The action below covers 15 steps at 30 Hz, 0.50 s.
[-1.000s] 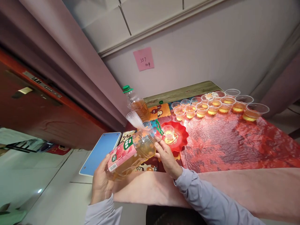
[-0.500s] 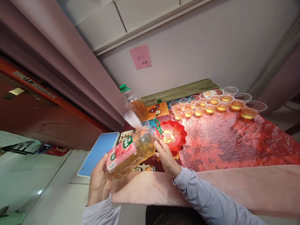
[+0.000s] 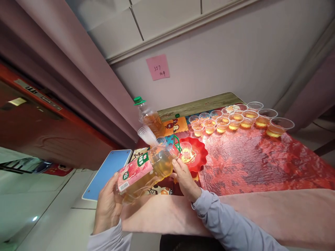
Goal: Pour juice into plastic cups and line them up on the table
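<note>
A large clear bottle of yellowish drink (image 3: 146,170) with a pink label lies tilted between my hands, its neck toward the red scalloped plate (image 3: 201,157). My left hand (image 3: 108,202) grips the bottle's base. Near the neck, my right hand (image 3: 184,177) holds the bottle with its fingers. On the plate stands a clear cup (image 3: 186,150) with some yellow liquid, right by the bottle's mouth. A green ring-like strip (image 3: 177,143) shows at the neck. Behind the bottle, stacked clear cups (image 3: 147,135) lean to one side.
A second bottle (image 3: 151,120) with a green cap stands at the back left. Several cups of yellow drink (image 3: 235,120) stand in rows on the red cloth (image 3: 248,164). A green cap (image 3: 177,115) lies near the wall; a blue board (image 3: 106,174) is at the left.
The camera view has shifted slightly. Both hands still hold the bottle, which keeps nearly the same tilt over the plate's edge.
</note>
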{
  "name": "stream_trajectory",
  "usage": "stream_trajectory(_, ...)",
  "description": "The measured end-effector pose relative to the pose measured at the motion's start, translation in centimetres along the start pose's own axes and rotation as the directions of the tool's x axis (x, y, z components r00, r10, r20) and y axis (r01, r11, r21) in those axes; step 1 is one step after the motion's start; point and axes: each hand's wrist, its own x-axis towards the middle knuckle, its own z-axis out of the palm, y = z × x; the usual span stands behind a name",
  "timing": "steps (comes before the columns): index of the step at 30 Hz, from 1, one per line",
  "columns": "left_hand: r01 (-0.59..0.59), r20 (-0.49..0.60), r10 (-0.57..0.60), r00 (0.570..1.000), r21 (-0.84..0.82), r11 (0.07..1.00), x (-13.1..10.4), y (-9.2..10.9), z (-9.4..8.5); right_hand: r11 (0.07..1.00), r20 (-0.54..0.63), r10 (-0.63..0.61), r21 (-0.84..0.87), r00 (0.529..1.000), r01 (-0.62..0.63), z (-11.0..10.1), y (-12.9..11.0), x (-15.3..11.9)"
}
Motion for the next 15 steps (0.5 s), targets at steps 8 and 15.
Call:
stream_trajectory(8, -0.019, -0.019, 0.019, 1.000, -0.019, 1.000, -0.19, -0.06, 0.14, 1.000, 0.012, 0.007, 0.005, 1.000, -0.007, 0.07, 0.02, 0.10)
stream_trajectory(15, -0.037, -0.017, 0.036, 0.999, -0.017, 0.999, -0.08, 0.04, -0.16, 1.000, 0.033, -0.004, 0.018, 0.999, 0.004, -0.19, 0.28, 0.12)
